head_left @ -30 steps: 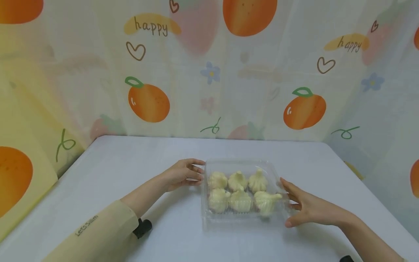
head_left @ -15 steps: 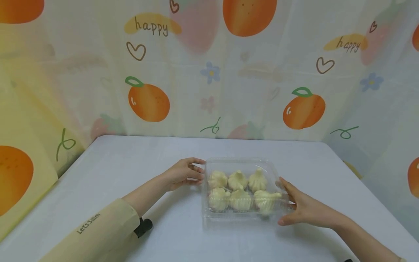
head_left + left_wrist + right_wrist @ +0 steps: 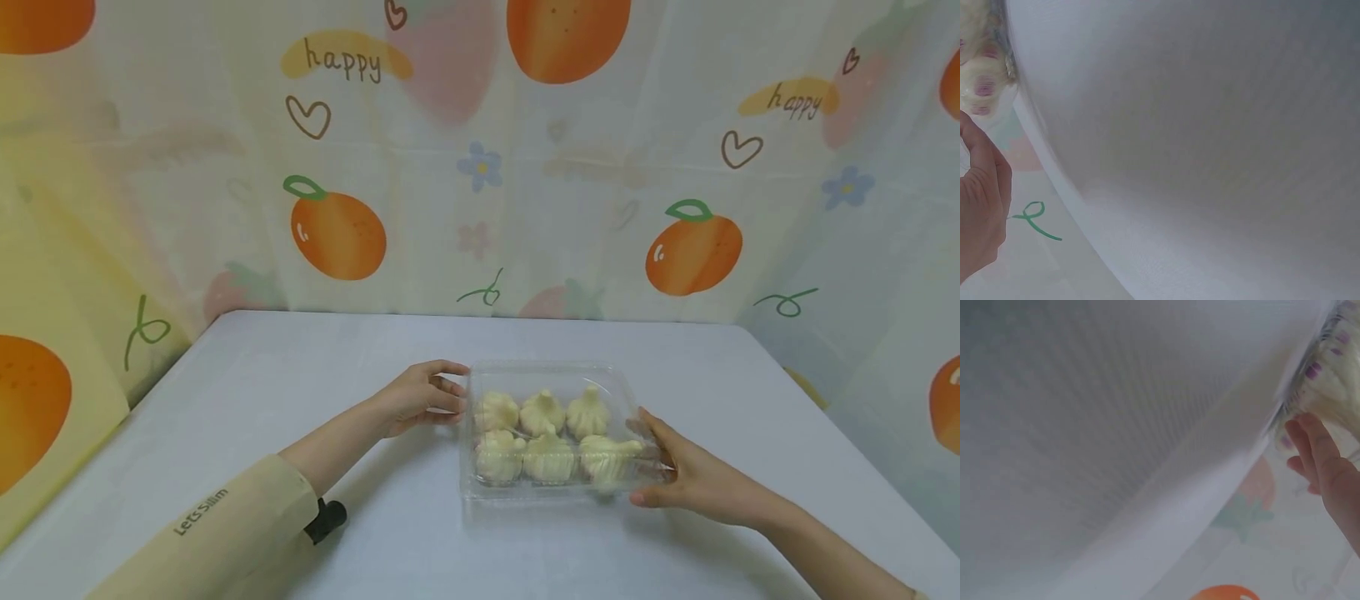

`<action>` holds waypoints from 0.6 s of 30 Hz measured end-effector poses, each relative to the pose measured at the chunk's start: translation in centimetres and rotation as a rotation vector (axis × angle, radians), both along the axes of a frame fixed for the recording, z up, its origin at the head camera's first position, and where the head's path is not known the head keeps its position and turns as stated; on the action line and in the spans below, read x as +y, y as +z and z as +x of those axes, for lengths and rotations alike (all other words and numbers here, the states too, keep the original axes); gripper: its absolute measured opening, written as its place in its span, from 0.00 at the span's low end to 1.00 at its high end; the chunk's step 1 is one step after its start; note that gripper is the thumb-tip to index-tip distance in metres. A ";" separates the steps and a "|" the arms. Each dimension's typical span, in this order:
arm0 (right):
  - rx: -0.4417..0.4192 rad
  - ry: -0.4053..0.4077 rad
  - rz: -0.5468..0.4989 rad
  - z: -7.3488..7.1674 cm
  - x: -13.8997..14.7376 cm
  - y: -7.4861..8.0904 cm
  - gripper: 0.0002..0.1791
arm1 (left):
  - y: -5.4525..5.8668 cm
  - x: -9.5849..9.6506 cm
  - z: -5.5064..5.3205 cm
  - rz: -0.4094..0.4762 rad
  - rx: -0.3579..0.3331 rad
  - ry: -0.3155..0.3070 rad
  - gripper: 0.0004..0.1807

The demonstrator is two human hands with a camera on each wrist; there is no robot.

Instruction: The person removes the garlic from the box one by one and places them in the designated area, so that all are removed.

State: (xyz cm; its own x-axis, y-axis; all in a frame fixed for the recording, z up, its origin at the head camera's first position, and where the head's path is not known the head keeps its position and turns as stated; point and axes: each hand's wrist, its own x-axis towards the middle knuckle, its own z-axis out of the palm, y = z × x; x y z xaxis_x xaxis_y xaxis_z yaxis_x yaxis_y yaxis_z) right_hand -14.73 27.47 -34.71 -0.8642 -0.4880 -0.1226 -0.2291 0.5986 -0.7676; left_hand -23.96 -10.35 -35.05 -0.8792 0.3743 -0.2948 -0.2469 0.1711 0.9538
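Note:
A clear plastic clamshell box (image 3: 558,492) stands on the white table in the head view. Two rows of pale garlic bulbs (image 3: 547,454) show through its lid; in the right wrist view the garlic (image 3: 1341,381) has purple marks. My left hand (image 3: 416,400) is at the box's left side, its relaxed fingertips right at the plastic wall. At the right side my right hand (image 3: 693,475) grips the box, thumb at the near right corner and fingers along the side, partly seen through the plastic. The left wrist view shows the left hand (image 3: 982,194) below the garlic.
The white table (image 3: 337,342) runs back to a hanging cloth (image 3: 555,242) printed with oranges and hearts. Beige sleeve (image 3: 225,525) covers the left forearm, with a black strap piece (image 3: 326,521) at the cuff.
My right hand has moved slightly left, its thumb now against the box's near right corner. The far edge of the box shows a little higher. The left hand has barely moved.

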 end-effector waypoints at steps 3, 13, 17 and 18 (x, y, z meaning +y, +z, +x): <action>-0.034 0.006 -0.036 0.1 0.1 0.0 0.60 | -0.1 0.0 -0.1 -0.012 0.007 -0.002 0.33; -0.053 0.005 -0.056 0.4 -0.1 -0.1 0.58 | -0.2 0.0 -0.2 -0.027 0.026 -0.005 0.33; -0.029 -0.025 -0.037 0.7 -0.4 0.0 0.57 | -0.1 0.0 -0.2 -0.037 0.038 -0.018 0.32; -0.019 -0.034 -0.026 0.8 -0.5 0.1 0.57 | 0.0 0.1 -0.2 -0.039 0.040 -0.020 0.32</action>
